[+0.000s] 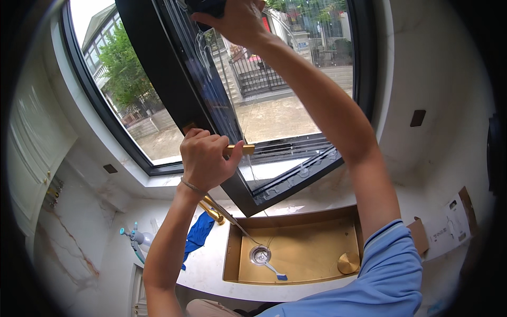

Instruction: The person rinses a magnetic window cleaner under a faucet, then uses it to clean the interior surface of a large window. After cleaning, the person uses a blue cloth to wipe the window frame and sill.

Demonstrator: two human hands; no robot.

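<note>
My left hand (208, 158) is closed around the gold handle (246, 149) of a black-framed window sash (249, 204) that is swung inwards. High on the wet glass (261, 99), my right hand (239, 23) grips a dark object (208, 8), partly cut off by the picture's top edge; its kind cannot be told. Water streaks run down the pane, and drops lie on the lower frame. Below the sash is a gold-coloured sink (305, 249) with a round drain (260, 254). A white brush with blue bristles (281, 277) lies beside the drain.
A gold faucet (216, 214) rises behind the sink's left end, near a blue cloth (200, 233) on the counter (206, 265). A pump spray bottle (144, 239) stands further left. A round gold lid (348, 262) sits in the sink's right end. An opened cardboard box (447, 228) is at the right.
</note>
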